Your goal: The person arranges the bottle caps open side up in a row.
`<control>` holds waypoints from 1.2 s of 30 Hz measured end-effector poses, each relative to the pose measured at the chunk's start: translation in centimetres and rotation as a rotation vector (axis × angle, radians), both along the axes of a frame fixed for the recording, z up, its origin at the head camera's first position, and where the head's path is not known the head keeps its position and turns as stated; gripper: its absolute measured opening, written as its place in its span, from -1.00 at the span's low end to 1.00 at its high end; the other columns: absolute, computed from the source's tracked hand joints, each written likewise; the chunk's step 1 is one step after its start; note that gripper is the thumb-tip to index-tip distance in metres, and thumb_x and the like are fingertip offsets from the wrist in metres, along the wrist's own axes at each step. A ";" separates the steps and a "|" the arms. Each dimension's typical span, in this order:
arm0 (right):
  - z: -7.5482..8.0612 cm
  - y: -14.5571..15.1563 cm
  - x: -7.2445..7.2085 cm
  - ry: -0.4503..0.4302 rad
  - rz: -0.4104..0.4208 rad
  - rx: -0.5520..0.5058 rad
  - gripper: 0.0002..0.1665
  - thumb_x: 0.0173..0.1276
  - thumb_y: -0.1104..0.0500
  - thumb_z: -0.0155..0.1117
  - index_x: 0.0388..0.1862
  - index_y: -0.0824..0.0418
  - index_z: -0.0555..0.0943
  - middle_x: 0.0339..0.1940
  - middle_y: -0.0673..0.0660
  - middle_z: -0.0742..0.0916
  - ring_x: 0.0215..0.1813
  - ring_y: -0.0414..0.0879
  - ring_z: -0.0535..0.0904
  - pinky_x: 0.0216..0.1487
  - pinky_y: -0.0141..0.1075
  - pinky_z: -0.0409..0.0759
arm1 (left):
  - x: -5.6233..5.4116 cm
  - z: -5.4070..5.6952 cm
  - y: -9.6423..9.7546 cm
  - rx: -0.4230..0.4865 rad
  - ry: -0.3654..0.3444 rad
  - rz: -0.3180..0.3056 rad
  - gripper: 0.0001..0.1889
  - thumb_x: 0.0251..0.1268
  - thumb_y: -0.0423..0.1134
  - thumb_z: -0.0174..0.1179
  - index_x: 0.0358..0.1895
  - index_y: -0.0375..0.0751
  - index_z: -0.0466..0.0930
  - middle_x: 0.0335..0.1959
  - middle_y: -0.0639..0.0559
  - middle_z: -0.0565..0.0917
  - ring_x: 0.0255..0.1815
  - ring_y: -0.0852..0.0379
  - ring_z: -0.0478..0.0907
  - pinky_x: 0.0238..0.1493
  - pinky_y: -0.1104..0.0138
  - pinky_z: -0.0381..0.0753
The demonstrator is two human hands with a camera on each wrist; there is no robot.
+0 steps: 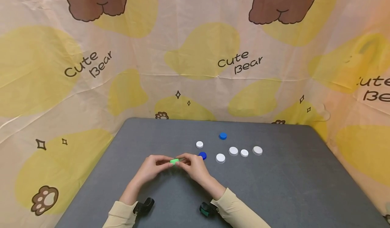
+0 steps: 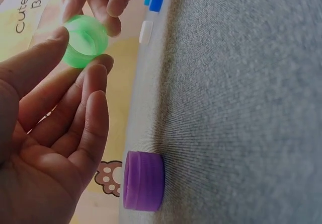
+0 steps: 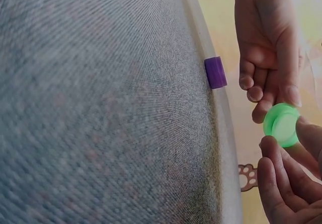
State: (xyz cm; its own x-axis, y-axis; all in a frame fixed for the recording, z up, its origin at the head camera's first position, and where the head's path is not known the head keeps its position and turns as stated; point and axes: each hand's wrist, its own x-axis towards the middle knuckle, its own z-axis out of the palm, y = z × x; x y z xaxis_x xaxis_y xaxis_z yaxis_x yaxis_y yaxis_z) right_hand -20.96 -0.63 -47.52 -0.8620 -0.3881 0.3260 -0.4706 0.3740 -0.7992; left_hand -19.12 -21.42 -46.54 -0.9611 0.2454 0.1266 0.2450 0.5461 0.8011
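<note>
Both hands meet over the grey table around a green bottle cap (image 1: pixel 174 161). The left hand (image 1: pixel 150 169) pinches its left side between thumb and fingertips, and the right hand (image 1: pixel 195 167) pinches the right side. In the left wrist view the cap (image 2: pixel 84 40) appears translucent, its hollow inside showing. Seen from the right wrist, the cap (image 3: pixel 283 125) sits between the thumb and fingertips of both hands. On the table below stands a purple cap (image 2: pixel 144 180), hidden in the head view. A dark blue cap (image 1: pixel 202 155) lies just behind the right hand's fingers.
To the right of the hands lie several white caps (image 1: pixel 220 158), spread across the table (image 1: pixel 289 187). A lighter blue cap (image 1: pixel 223 136) lies farther back, with a small white cap (image 1: pixel 199 144) to its left. A printed cloth (image 1: pixel 195 52) hangs behind the table.
</note>
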 end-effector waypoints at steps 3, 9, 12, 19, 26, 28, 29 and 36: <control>-0.2 0.0 0.0 -0.003 0.017 -0.002 -0.76 0.25 0.05 0.34 -0.12 0.09 0.69 -0.40 -0.02 0.78 -0.43 -0.39 0.63 -0.43 -0.50 0.54 | 0.0 0.0 -0.1 0.029 -0.024 0.005 -0.76 0.15 0.02 0.30 -0.15 0.07 0.73 -0.23 0.10 0.74 -0.26 0.17 0.66 -0.27 0.41 0.56; -0.2 0.1 0.1 0.003 0.045 -0.007 -0.78 0.28 0.06 0.32 -0.15 0.11 0.69 -0.44 -0.01 0.77 -0.44 -0.34 0.64 -0.45 -0.50 0.53 | 0.1 0.4 -0.1 0.039 -0.057 0.025 -0.75 0.16 0.05 0.29 -0.21 0.02 0.74 -0.43 0.01 0.72 -0.43 0.03 0.60 -0.47 0.38 0.51; -0.1 0.1 0.1 -0.010 0.052 -0.001 -0.80 0.28 0.06 0.31 -0.18 0.12 0.69 -0.46 0.00 0.77 -0.45 -0.28 0.66 -0.46 -0.49 0.52 | 0.2 0.5 -0.1 0.034 -0.062 0.032 -0.74 0.17 0.06 0.27 -0.22 0.02 0.74 -0.49 0.02 0.69 -0.47 0.01 0.57 -0.53 0.37 0.48; -0.1 0.2 0.0 -0.017 0.048 0.003 -0.80 0.29 0.03 0.30 -0.23 0.12 0.70 -0.44 0.00 0.77 -0.42 -0.20 0.69 -0.46 -0.49 0.52 | 0.1 0.3 -0.1 0.035 -0.051 0.030 -0.75 0.17 0.07 0.27 -0.23 0.04 0.74 -0.51 0.01 0.68 -0.48 -0.02 0.56 -0.55 0.39 0.46; -0.1 0.2 0.1 -0.063 0.040 0.001 -0.74 0.32 -0.02 0.26 -0.24 0.13 0.71 -0.47 -0.01 0.76 -0.42 -0.23 0.67 -0.45 -0.48 0.51 | 0.8 1.2 0.2 0.025 -0.008 0.014 -0.80 0.21 -0.12 0.28 -0.13 -0.02 0.72 -0.23 0.04 0.75 -0.28 0.17 0.63 -0.32 0.43 0.53; -0.1 0.1 0.1 -0.087 0.047 -0.005 -0.73 0.32 -0.02 0.25 -0.24 0.14 0.71 -0.48 -0.01 0.76 -0.43 -0.24 0.67 -0.44 -0.47 0.52 | 1.3 2.0 0.4 0.033 -0.003 0.003 -0.79 0.21 -0.19 0.28 -0.10 -0.09 0.71 -0.18 0.01 0.74 -0.22 0.18 0.65 -0.25 0.44 0.55; -0.1 0.1 0.1 -0.098 0.051 -0.008 -0.72 0.33 -0.03 0.25 -0.24 0.15 0.71 -0.48 -0.01 0.76 -0.43 -0.24 0.68 -0.44 -0.46 0.52 | 1.5 2.4 0.5 0.036 -0.002 -0.001 -0.79 0.21 -0.22 0.28 -0.10 -0.12 0.71 -0.18 -0.01 0.74 -0.20 0.16 0.65 -0.24 0.44 0.56; -0.2 0.1 0.0 -0.138 0.057 -0.020 -0.71 0.33 -0.04 0.24 -0.27 0.15 0.71 -0.49 -0.01 0.76 -0.43 -0.21 0.69 -0.44 -0.45 0.55 | 2.2 3.4 0.8 0.072 0.019 -0.032 -0.71 0.16 -0.33 0.31 -0.03 -0.23 0.67 -0.17 -0.09 0.73 -0.21 0.10 0.67 -0.22 0.44 0.59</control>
